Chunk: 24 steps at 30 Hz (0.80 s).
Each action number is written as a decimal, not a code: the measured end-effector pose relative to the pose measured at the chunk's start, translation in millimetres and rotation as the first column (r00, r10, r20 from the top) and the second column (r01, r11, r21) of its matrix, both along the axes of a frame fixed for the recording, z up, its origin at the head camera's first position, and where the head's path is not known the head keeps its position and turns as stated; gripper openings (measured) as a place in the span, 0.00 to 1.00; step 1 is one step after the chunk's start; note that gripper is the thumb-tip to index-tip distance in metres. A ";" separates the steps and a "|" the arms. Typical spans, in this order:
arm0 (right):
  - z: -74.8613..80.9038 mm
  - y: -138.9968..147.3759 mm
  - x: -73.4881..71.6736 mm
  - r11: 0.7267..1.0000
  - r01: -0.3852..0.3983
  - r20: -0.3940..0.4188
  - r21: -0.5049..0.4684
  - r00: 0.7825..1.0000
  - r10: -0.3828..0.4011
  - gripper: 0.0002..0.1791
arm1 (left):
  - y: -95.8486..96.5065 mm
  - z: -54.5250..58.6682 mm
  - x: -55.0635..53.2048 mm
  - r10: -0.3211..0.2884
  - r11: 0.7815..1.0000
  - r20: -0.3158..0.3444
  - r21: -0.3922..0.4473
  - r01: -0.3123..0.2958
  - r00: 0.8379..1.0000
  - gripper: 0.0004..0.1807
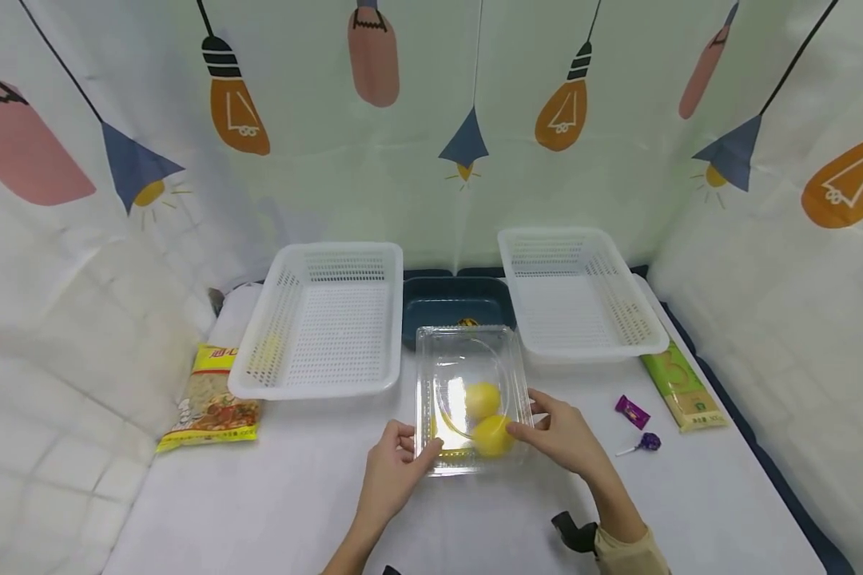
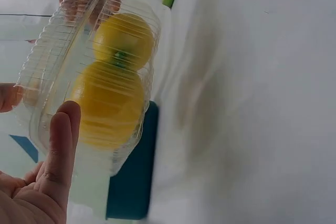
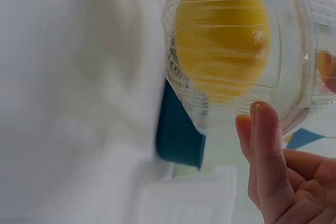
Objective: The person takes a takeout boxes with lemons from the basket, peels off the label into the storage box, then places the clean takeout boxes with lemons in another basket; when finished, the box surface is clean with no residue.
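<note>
A clear plastic clamshell box point(image 1: 463, 363) is held between both hands over the table, its lid lying over the base. Inside are two round yellow fruits point(image 1: 483, 401), and a bit of green shows between them in the left wrist view. My left hand point(image 1: 395, 471) grips the box's near left edge, thumb on top. On the opposite side my right hand point(image 1: 564, 435) holds the edge between thumb and fingers. The right wrist view shows a yellow fruit point(image 3: 220, 40) through the ribbed wall, just above the fingertips. Part of the left fingers is hidden by the box.
White baskets stand at back left point(image 1: 345, 319) and back right point(image 1: 575, 299). Between them sits a dark teal tray point(image 1: 456, 297) with a small item inside. A snack bag point(image 1: 219, 395) lies left; a green packet point(image 1: 683, 387), purple wrapped candy point(image 1: 632, 412) and lollipop point(image 1: 650, 442) lie right.
</note>
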State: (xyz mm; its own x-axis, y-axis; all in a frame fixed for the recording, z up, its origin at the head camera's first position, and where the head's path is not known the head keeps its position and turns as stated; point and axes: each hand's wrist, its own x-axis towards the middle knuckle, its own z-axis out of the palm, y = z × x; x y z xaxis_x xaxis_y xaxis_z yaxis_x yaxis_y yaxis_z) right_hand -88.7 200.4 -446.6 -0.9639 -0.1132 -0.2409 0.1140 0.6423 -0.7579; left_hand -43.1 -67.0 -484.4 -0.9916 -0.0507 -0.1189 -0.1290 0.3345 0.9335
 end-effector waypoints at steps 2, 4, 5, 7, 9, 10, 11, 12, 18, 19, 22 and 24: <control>4.6 0.9 -0.5 1.000 0.008 -0.003 -0.012 1.000 -0.008 0.42 | 0.7 6.1 0.1 0.008 1.000 -0.022 0.019 -0.008 1.000 0.25; 9.3 1.9 -1.6 1.000 0.015 -0.010 -0.021 1.000 -0.015 0.42 | 1.4 12.2 -0.9 0.014 0.999 -0.047 0.033 -0.012 0.999 0.25; 11.7 2.4 -2.2 1.000 0.017 -0.019 -0.020 1.000 -0.018 0.42 | 1.9 15.0 -2.0 0.016 0.999 -0.056 0.040 -0.013 0.998 0.24; 16.9 4.2 -3.4 1.000 0.019 -0.039 -0.023 0.999 -0.020 0.42 | 2.8 20.5 -4.7 0.017 0.999 -0.074 0.050 -0.013 0.997 0.24; 22.5 6.9 -4.9 0.999 0.014 -0.065 -0.029 0.998 -0.016 0.41 | 4.2 25.8 -8.0 0.011 0.998 -0.088 0.058 -0.006 0.996 0.25; 25.7 8.5 -6.0 0.999 0.008 -0.078 -0.033 0.997 -0.010 0.41 | 5.0 28.4 -9.8 0.009 0.998 -0.094 0.064 -0.003 0.996 0.25; 29.0 10.2 -7.1 0.999 0.005 -0.090 -0.038 0.996 -0.008 0.41 | 5.9 31.3 -11.4 0.003 0.998 -0.100 0.069 0.004 0.995 0.25; 32.4 12.3 -8.6 0.999 0.003 -0.098 -0.043 0.995 -0.007 0.40 | 7.1 34.5 -13.1 -0.002 0.997 -0.103 0.071 0.010 0.995 0.26; 54.4 25.6 -20.8 0.998 -0.009 -0.133 -0.059 0.991 0.001 0.41 | 16.9 56.2 -25.7 -0.039 0.993 -0.107 0.106 0.050 0.994 0.28; 57.2 28.0 -23.1 0.998 -0.010 -0.141 -0.061 0.990 0.001 0.41 | 18.5 59.7 -28.8 -0.046 0.993 -0.110 0.106 0.057 0.993 0.28; 64.0 35.6 -30.9 0.998 -0.005 -0.168 -0.064 0.986 -0.006 0.42 | 24.1 68.3 -41.5 -0.076 0.992 -0.122 0.093 0.087 0.990 0.29; 67.6 41.3 -36.8 0.998 0.012 -0.175 -0.057 0.984 -0.021 0.42 | 29.0 72.8 -51.3 -0.099 0.992 -0.135 0.069 0.109 0.986 0.29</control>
State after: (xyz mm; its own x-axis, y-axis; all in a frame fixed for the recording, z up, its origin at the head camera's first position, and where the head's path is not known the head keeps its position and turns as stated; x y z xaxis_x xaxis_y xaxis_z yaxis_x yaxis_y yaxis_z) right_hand -125.4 241.7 -379.0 -0.9925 -0.1055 -0.0618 -0.0136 0.5977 -0.8016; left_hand -94.4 -38.0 -411.6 -0.9983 0.0572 0.0128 0.0277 0.2674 0.9632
